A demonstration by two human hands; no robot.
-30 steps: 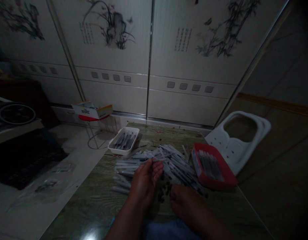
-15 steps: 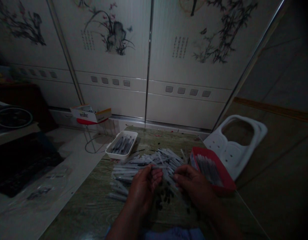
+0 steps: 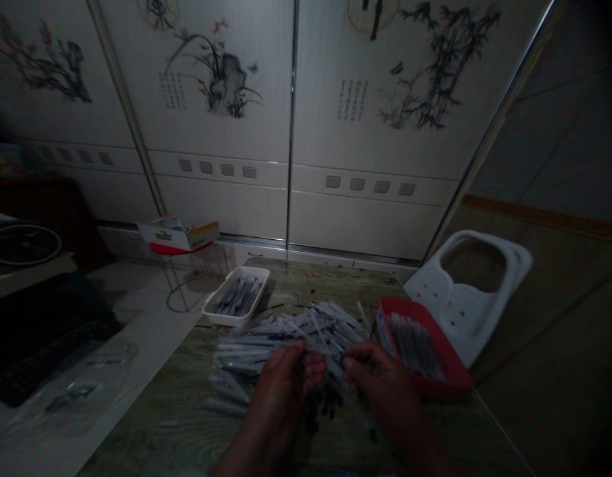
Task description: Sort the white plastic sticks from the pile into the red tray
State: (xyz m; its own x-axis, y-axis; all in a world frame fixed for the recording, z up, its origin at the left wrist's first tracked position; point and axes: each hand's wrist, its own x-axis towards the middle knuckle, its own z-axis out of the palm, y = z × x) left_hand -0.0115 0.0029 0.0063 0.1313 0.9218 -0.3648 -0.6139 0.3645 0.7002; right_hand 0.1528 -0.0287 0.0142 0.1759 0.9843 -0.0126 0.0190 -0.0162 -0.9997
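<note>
Translucent pen (image 3: 320, 350) lies crosswise between the two hands, over the front of a loose heap of pens (image 3: 244, 348) on the wood-grain table (image 3: 161, 397). The left hand (image 3: 283, 374) pinches its left end between thumb and fingers, the other fingers curled below. The right hand (image 3: 378, 374) has thumb and forefinger drawn close at the other end; whether they grip it, I cannot tell in this dim light. Small black pieces (image 3: 328, 401), probably caps, are scattered on the tabletop between the wrists. Beyond the heap to the left, a white tray (image 3: 222, 318) holds more pens; to the right, just beside the right hand, a red box (image 3: 452, 391) holds a row of them.
</note>
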